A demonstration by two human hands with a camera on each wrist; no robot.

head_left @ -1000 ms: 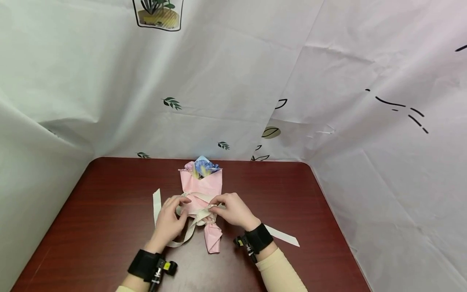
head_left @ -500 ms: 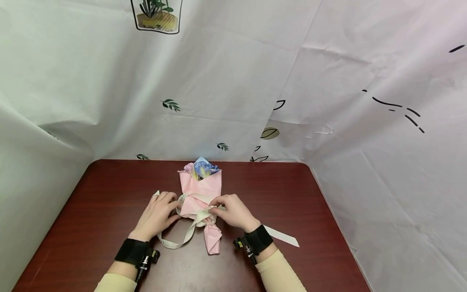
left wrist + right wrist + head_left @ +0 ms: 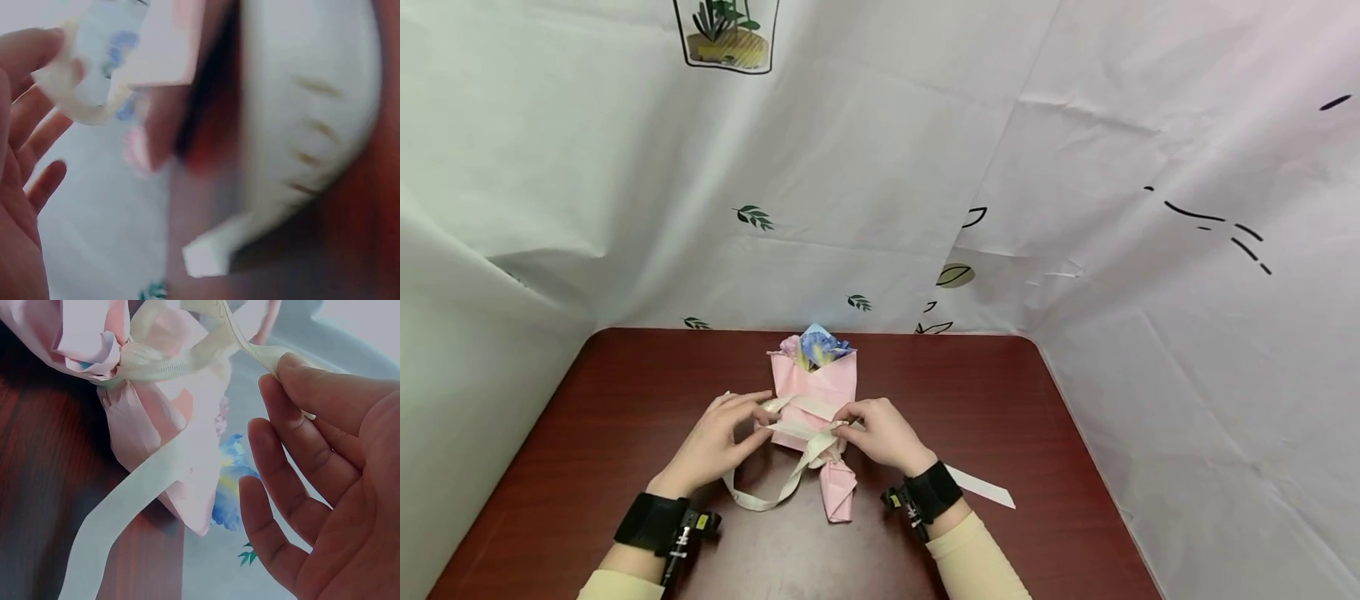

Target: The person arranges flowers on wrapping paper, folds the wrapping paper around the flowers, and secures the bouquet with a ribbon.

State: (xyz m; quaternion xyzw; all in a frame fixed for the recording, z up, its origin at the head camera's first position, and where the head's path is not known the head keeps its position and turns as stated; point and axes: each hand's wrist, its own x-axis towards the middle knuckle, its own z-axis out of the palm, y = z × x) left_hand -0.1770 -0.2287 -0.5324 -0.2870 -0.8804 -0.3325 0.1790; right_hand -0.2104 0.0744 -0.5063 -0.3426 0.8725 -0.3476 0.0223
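A small bouquet (image 3: 814,382) in pink wrapping paper lies on the table, its blue and pink flowers (image 3: 822,347) towards the back. Cream ribbon (image 3: 754,502) is tied round its gathered neck, as the right wrist view shows. My left hand (image 3: 711,442), at the bouquet's left, pinches a looped part of the ribbon between thumb and forefinger; its other fingers are spread. On the right, my right hand (image 3: 886,435) pinches another part of the ribbon (image 3: 269,357) with thumb and forefinger, the other fingers loosely bent. Part of the knot is hidden in the head view.
The dark red-brown table (image 3: 647,375) meets a pale printed cloth (image 3: 850,167) at its back and sides. A ribbon tail (image 3: 981,487) stretches out to the right beneath my right wrist. Another length of ribbon hangs close to the left wrist camera.
My left hand has moved left from the bouquet's middle to its side, then taken a loop of ribbon in its fingertips. My right hand stays nearly still, pinching the ribbon.
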